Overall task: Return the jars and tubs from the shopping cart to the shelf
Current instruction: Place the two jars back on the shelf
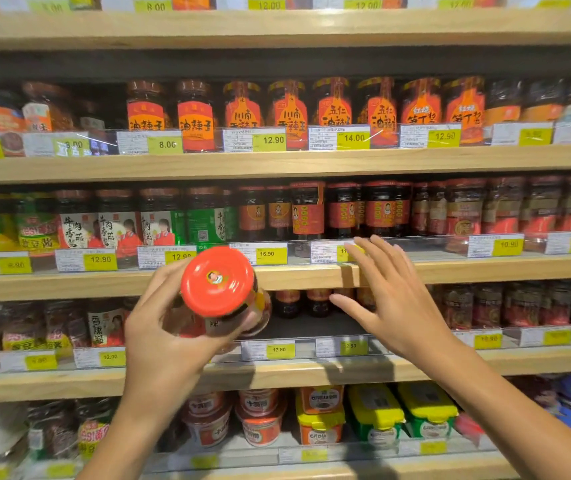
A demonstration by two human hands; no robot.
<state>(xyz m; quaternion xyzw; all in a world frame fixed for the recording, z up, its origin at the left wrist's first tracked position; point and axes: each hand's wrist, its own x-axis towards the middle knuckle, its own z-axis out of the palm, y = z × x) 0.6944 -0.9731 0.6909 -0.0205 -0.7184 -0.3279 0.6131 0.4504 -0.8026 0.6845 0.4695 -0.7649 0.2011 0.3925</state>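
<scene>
My left hand (166, 327) grips a glass sauce jar (220, 292) with a red lid, its lid tilted toward me, in front of the wooden shelf (484, 268). My right hand (391, 292) is held open with fingers spread, just right of the jar and in front of the shelf edge, holding nothing. Behind it, on the lower level, several dark jars with red labels (315, 303) stand far back, leaving a gap at the front of that level. The shopping cart is out of view.
Rows of similar sauce jars (346, 209) fill the level above, behind clear rails with yellow price tags (270, 254). Orange-labelled jars (287, 109) stand higher up. Red and yellow tubs (318, 417) sit on the bottom level.
</scene>
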